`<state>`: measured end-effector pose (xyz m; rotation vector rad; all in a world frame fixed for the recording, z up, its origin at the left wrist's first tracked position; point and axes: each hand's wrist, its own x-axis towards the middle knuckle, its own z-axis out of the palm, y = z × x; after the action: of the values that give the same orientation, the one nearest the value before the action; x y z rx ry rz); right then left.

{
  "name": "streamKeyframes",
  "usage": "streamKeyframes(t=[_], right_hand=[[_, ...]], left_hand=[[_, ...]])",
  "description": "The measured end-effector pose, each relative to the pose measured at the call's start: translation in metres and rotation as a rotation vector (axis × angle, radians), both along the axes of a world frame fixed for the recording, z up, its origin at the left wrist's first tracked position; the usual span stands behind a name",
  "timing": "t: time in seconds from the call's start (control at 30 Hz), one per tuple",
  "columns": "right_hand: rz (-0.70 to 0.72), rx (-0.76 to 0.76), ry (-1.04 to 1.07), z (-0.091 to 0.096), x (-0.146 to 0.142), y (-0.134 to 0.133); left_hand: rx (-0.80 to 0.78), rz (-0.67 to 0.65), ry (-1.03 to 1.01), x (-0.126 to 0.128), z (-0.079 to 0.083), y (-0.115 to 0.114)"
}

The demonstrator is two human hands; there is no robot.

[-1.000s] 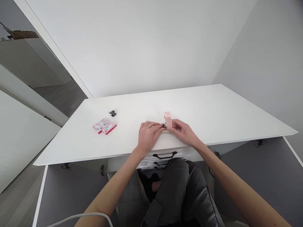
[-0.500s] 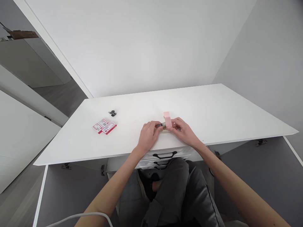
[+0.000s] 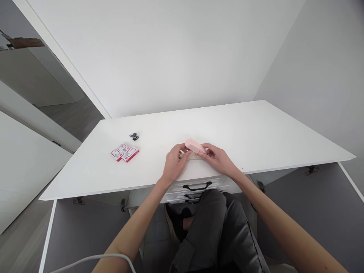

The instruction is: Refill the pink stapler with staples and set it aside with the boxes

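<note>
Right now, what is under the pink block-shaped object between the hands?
Part of a flat cream piece shows beneath the pink object; the rest underneath is hidden by it and the right hand.

From where I stand, this seems a room in a home: plain white wall [image 3: 170, 57], grey wood-look floor [image 3: 25, 242], white counter [image 3: 241, 129] with black-handled drawers [image 3: 176, 187], cupboard doors [image 3: 307, 216] hanging open below.

Pink piece [image 3: 195, 146], upright a sec ago, now tilts well over to the L, twd L hand [image 3: 173, 163]; small speckled item [image 3: 181, 155] (too tiny to ID) now shows betw. that hand's thumb & fingers.
</note>
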<state>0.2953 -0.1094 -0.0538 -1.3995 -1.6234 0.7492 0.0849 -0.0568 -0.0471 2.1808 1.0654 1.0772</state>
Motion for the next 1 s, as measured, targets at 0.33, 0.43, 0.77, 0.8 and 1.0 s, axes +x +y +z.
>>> streamKeyframes(t=[0.33, 0.43, 0.77, 0.8, 1.0], right_hand=[[-0.033, 0.028, -0.012, -0.007, 0.001, 0.003], [-0.048, 0.033, -0.013, -0.007, 0.001, 0.003], [-0.098, 0.049, -0.017, -0.007, 0.001, 0.003], [-0.096, 0.052, -0.018, -0.008, 0.001, 0.003], [-0.088, 0.059, -0.034, -0.012, 0.003, 0.004]], left_hand=[[0.561, -0.035, 0.275, 0.004, -0.002, -0.01], [0.552, -0.009, 0.309, 0.004, -0.004, -0.009], [0.372, 0.068, 0.291, 0.002, -0.005, -0.005], [0.367, 0.071, 0.288, 0.002, -0.005, -0.005], [0.346, 0.028, 0.261, -0.002, -0.007, -0.006]])
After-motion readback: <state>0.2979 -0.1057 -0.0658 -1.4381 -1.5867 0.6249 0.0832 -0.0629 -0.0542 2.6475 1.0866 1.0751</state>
